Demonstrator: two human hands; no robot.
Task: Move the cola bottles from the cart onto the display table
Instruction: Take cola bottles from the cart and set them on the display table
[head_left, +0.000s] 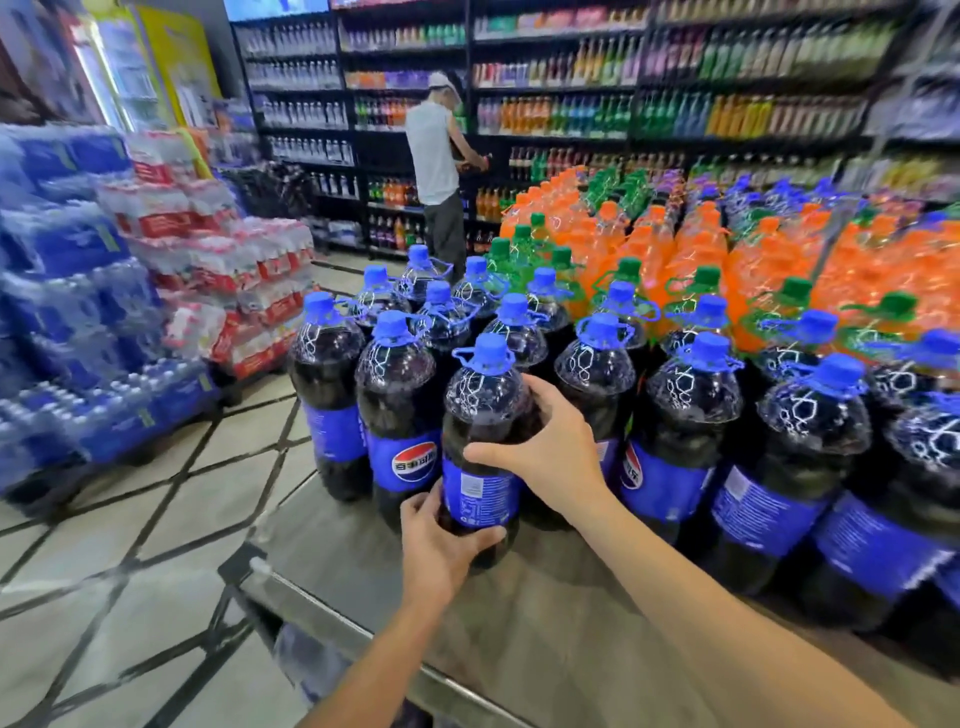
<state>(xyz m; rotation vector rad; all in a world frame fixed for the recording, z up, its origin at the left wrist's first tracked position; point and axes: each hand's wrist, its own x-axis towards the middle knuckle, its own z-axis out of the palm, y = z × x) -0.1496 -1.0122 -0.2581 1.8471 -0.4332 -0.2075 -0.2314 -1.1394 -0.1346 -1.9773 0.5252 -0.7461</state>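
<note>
The cola bottle (480, 410), dark liquid in clear plastic with a blue cap and glossy blue label, stands on the grey display table (545, 634). The left hand (441, 545) curls round its base; the right hand (553, 457), above it, wraps its shoulder.

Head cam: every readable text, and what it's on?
"百事可", rest hidden: logo on the left cola bottle, beside the held bottle.
"乐", partly cut off: logo on the right cola bottle.
Held bottle's fine print: too small to read.
Water packs and shelf bottles: too blurred to read.
</note>
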